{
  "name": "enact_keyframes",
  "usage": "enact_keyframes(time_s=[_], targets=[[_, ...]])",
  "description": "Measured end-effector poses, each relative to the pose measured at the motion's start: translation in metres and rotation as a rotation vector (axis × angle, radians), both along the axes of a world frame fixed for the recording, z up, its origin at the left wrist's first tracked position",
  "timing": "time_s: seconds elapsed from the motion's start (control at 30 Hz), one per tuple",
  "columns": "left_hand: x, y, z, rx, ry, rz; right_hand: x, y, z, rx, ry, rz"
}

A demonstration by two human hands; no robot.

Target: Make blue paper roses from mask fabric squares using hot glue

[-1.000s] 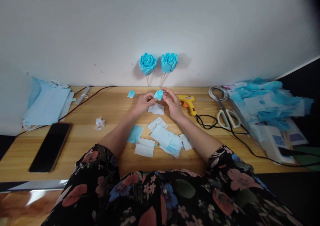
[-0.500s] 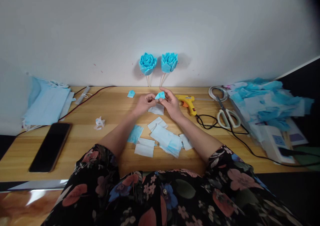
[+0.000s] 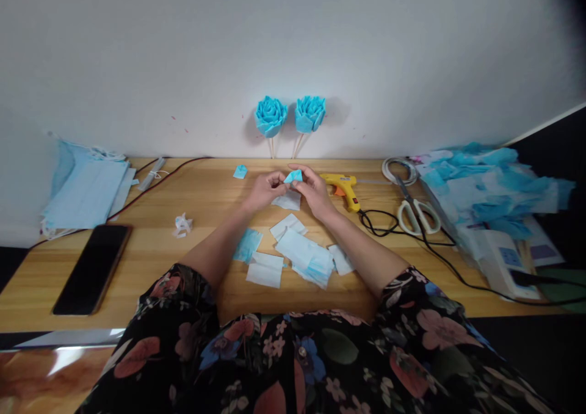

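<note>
Above the wooden table point(image 3: 151, 267), 2 hands, left hand point(image 3: 268, 189) and right hand point(image 3: 312, 191), pinch 1 blue piece point(image 3: 293, 176).

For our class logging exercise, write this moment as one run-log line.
left hand: pinching blue folded piece | right hand: pinching same piece | glue gun: on table, unheld | two blue flowers: against wall

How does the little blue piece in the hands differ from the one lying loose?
The held blue folded fabric piece is pinched between the left hand and right hand; the loose blue folded fabric piece lies untouched on the wooden table. The held one is partly covered, while the loose one shows whole. Both are small and blue.
</note>
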State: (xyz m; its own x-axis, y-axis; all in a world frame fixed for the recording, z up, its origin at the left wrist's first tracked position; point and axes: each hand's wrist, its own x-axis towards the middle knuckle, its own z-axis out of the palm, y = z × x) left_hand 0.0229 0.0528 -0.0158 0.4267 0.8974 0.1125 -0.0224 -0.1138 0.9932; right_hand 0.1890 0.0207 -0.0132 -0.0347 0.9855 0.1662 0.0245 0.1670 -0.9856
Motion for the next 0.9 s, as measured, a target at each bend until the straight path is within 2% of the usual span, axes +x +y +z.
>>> enact_keyframes(time_s=[0.23,0.4,0.6,0.9], targets=[[0.0,0.0,0.002,-0.027,-0.076,0.129,0.0,0.0,0.001,-0.031,0.148,-0.037],[0.001,-0.001,0.007,-0.044,-0.106,0.153,-0.001,0.003,-0.006,0.007,0.16,-0.005],[0.001,0.0,0.006,-0.049,-0.128,0.128,-0.001,0.006,-0.013,0.052,0.117,-0.029],[0.001,-0.001,0.004,-0.015,-0.057,0.026,-0.002,0.007,-0.009,0.042,0.107,-0.115]])
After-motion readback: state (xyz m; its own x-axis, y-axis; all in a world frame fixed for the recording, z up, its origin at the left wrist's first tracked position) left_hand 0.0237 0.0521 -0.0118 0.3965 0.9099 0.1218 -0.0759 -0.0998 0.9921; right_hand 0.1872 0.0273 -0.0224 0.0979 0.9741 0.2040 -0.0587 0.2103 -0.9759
